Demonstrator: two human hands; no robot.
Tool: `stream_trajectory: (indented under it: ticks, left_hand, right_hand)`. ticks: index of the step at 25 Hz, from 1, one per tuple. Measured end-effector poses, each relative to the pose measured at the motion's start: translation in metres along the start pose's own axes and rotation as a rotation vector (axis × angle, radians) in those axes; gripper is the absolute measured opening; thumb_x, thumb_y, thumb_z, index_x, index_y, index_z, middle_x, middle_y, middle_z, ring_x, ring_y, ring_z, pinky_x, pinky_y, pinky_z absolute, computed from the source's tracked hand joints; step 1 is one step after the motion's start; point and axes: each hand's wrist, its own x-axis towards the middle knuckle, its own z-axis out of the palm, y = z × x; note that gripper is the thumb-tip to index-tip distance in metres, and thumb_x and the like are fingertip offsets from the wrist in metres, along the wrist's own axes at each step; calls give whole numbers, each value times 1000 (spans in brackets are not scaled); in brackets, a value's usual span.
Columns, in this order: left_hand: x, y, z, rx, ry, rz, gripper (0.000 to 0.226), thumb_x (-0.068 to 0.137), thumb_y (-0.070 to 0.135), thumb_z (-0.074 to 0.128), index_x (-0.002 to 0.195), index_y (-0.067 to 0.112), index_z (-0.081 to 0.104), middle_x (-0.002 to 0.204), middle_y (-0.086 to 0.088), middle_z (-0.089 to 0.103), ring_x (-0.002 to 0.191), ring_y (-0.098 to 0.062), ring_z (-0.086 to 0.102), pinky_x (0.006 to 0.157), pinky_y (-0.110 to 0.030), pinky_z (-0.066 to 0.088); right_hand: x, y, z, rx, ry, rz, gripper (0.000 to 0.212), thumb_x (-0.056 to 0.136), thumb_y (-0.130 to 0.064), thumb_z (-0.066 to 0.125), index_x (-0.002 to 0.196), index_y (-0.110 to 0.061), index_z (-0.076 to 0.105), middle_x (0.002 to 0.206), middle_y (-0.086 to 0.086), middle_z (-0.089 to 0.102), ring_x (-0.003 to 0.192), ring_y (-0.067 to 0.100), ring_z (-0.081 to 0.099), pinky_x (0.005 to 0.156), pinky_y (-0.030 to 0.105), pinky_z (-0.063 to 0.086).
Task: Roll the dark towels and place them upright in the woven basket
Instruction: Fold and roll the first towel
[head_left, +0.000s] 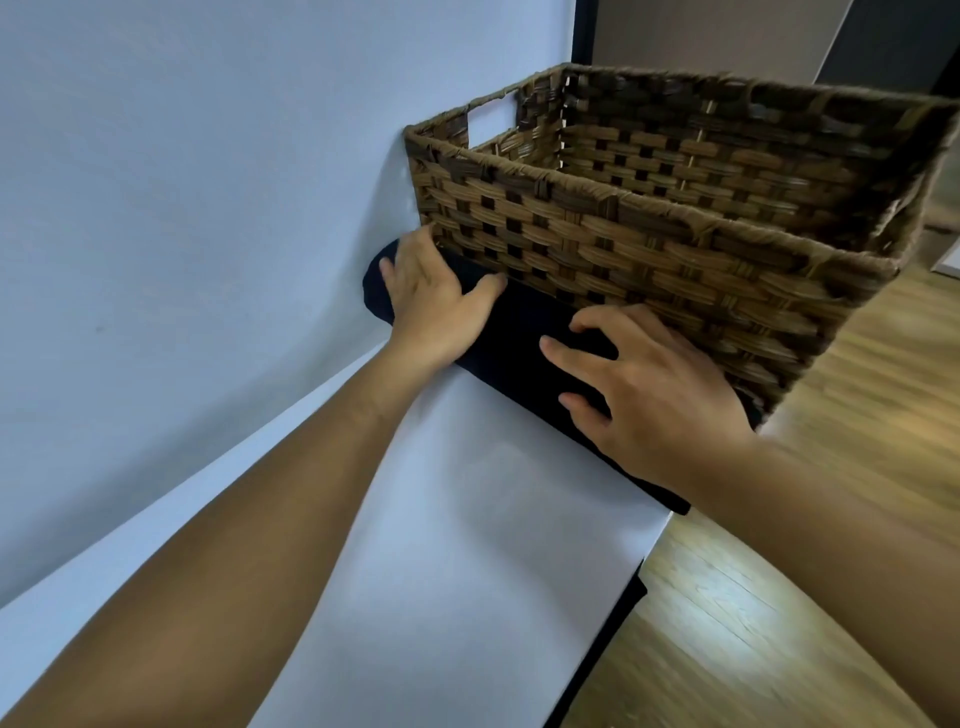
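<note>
A dark towel (524, 338), rolled into a long roll, lies on the white surface (457, 519) right against the front wall of the brown woven basket (649, 249). My left hand (436, 301) rests on the roll's left end, fingers spread and reaching toward the basket wall. My right hand (649, 395) lies on the roll's right part with fingers slightly bent over the cloth. The basket's inside shows only its woven walls; its floor is hidden.
A pale wall (182, 182) rises at the left, meeting the white surface. The surface's right edge (649, 551) drops to a wooden floor (779, 597). A dark vertical post (584, 31) stands behind the basket.
</note>
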Motion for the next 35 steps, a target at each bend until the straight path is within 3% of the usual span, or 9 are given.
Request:
stream_trajectory:
  ticks: [2,4,9,15,19,24,26,31,35]
  left_hand:
    - [-11,19,9,99,-45,-164,95,91,55,47,154,3,-1,163,-15,-7,149,-28,-17,118,-45,-15]
    - [-17,25,19,153,-51,-166,96,91,59,41,154,3,-6,161,-17,-17,147,-30,-25,117,-48,-15]
    - [-18,20,20,187,-26,-118,90,94,56,38,155,3,-1,162,-17,-16,147,-30,-24,118,-48,-15]
    - [-14,25,6,301,-133,-136,96,90,62,37,155,5,-6,161,-18,-18,146,-32,-26,119,-52,-12]
    - [-7,21,7,291,-97,-101,96,89,62,38,155,4,0,162,-19,-13,147,-32,-22,119,-53,-11]
    - [-6,19,10,315,-103,-78,94,89,62,36,155,3,2,162,-19,-10,148,-32,-20,119,-53,-11]
    - [-2,18,7,345,-123,-67,95,89,63,34,155,3,4,162,-20,-7,149,-32,-18,119,-53,-10]
    - [3,16,8,477,-170,-22,97,89,71,24,155,2,6,162,-23,-2,150,-34,-11,120,-50,-9]
    - [2,17,7,468,-172,-20,97,89,73,22,155,3,7,162,-23,-3,150,-34,-12,120,-50,-11]
  right_hand:
    - [-2,-3,0,-31,14,-4,49,84,-31,68,131,-21,61,126,8,57,115,29,55,72,40,54]
    - [-10,-5,0,-73,50,10,48,88,-34,64,133,-20,59,128,8,58,116,28,57,72,38,54]
    - [-25,-9,7,-170,33,120,57,93,-46,49,144,-21,47,134,16,56,115,35,56,83,44,52]
    - [-22,-17,4,-229,8,71,59,87,-33,66,140,-13,50,126,23,58,106,40,56,83,48,50]
    - [-26,-21,11,-323,-19,25,62,84,-21,69,142,-10,47,129,26,54,107,43,55,87,51,47]
    - [-10,-18,-12,-184,-66,72,57,81,-36,73,132,-17,58,118,16,60,101,36,58,74,44,51]
    - [8,-11,-19,-63,-71,73,54,84,-41,68,132,-18,58,121,11,60,109,32,57,74,41,53]
    - [13,-6,4,-154,-169,-50,71,91,-51,47,149,-12,34,149,20,42,134,34,46,97,44,47]
    - [10,-8,-3,-128,-325,-23,80,96,-57,39,156,-21,2,163,13,7,149,29,15,112,38,29]
